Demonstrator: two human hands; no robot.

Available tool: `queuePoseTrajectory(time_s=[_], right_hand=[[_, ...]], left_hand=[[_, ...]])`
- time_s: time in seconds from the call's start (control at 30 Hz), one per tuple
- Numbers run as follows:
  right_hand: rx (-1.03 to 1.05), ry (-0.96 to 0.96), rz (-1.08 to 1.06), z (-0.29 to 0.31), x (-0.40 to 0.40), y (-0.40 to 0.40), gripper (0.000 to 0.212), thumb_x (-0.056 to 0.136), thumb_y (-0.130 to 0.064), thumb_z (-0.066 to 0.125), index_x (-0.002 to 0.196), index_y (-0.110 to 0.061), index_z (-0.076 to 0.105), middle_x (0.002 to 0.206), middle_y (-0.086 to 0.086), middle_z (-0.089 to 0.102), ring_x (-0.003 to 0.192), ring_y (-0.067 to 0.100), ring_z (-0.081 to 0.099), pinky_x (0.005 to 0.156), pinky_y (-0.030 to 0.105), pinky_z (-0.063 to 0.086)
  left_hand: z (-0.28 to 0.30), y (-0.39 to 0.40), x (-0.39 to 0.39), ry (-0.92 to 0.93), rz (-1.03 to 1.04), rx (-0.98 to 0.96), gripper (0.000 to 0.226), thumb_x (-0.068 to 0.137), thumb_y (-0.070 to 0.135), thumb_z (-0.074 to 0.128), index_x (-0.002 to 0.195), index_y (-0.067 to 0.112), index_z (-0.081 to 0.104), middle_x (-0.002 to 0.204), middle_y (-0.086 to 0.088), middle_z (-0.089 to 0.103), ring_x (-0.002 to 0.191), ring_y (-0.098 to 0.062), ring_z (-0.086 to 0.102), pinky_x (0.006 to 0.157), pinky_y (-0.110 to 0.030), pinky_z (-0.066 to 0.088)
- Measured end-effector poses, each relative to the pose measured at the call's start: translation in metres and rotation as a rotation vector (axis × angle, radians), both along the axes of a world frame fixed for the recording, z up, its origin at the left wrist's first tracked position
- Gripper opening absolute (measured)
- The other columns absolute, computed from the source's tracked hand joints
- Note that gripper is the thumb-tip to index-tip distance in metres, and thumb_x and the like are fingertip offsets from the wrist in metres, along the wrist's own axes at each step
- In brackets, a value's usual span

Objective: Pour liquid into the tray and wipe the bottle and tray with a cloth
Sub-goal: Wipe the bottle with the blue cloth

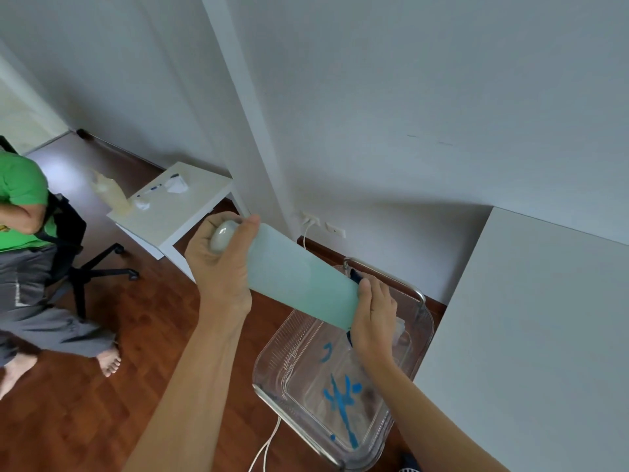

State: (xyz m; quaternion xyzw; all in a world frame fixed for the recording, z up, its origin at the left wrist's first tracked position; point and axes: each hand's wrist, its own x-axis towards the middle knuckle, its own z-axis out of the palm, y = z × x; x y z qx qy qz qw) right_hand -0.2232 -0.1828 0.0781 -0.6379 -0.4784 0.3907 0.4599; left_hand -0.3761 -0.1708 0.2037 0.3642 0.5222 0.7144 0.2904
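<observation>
My left hand [221, 264] grips the cap end of a pale green bottle [299, 277], held nearly sideways above the floor. At the bottle's base, my right hand [374, 315] presses a dark blue cloth [354, 276], most of it hidden under the palm. Below both sits a clear plastic tray [272, 366] with a metal frame. Blue streaks of liquid [342, 400] lie on the tray's bottom.
A white table [531, 335] stands to the right of the tray. A small white side table [177, 212] with a pen and papers is at the back left. A seated person in a green shirt [23, 206] occupies an office chair. A white cable [265, 447] runs across the wooden floor.
</observation>
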Motion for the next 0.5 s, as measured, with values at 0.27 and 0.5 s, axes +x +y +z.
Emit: queuePoseTrajectory(time_s=[0.27,0.5], right_hand=[[0.262,-0.007,0.118,0.055,-0.04,-0.002,0.044,0.097,-0.051,0.017,0.115,-0.041,0.057,0.111,-0.024,0.057,0.112,0.006,0.042,0.093,0.03,0.034],[-0.151,-0.073,0.372,0.005,0.012,0.032,0.051,0.1,-0.041,0.028,0.094,-0.009,0.068,0.084,0.007,0.068,0.076,0.019,0.061,0.08,0.04,0.049]], left_hand=[[-0.014,-0.011,0.02,0.166,-0.157,-0.028,0.016,0.068,0.025,0.079,0.07,0.031,0.064,0.071,0.009,0.07,0.064,-0.004,0.063,0.057,-0.023,0.053],[0.005,-0.014,0.008,0.136,-0.141,0.04,0.016,0.066,0.024,0.079,0.07,0.029,0.064,0.073,0.009,0.069,0.066,-0.008,0.064,0.055,-0.027,0.054]])
